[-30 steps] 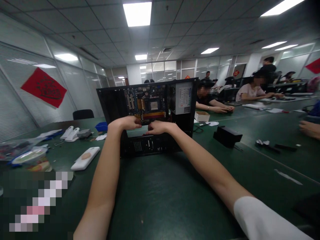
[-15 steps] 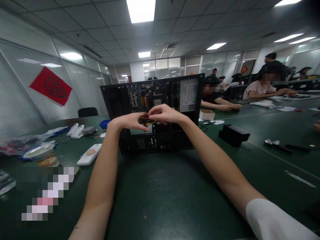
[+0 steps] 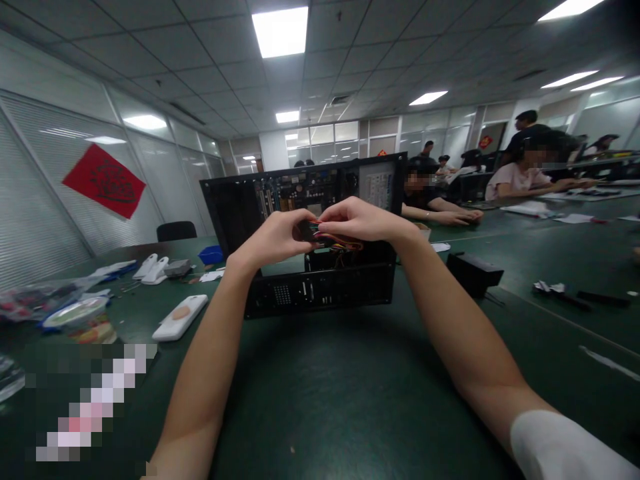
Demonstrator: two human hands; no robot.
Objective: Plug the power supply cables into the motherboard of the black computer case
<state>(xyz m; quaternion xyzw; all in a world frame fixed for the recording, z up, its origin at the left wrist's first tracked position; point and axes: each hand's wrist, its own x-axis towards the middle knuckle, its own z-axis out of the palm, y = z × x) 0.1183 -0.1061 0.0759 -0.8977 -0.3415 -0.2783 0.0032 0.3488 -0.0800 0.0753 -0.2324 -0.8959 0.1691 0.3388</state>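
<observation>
Head view: left hand (image 3: 275, 239) and right hand (image 3: 370, 220), fingers grasping one wire bundle (image 3: 352, 244), one computer case (image 3: 350, 288) behind.

No text is legible, even on the red poster (image 3: 105, 181).

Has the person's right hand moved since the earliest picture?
Yes: judged against the open computer case, the right hand has moved upward and rightward.

Dim overall: white ceiling panels (image 3: 280, 32) glare overhead, the green table (image 3: 330, 387) shines faintly, edges stretch, lower left is pixelated.
</observation>
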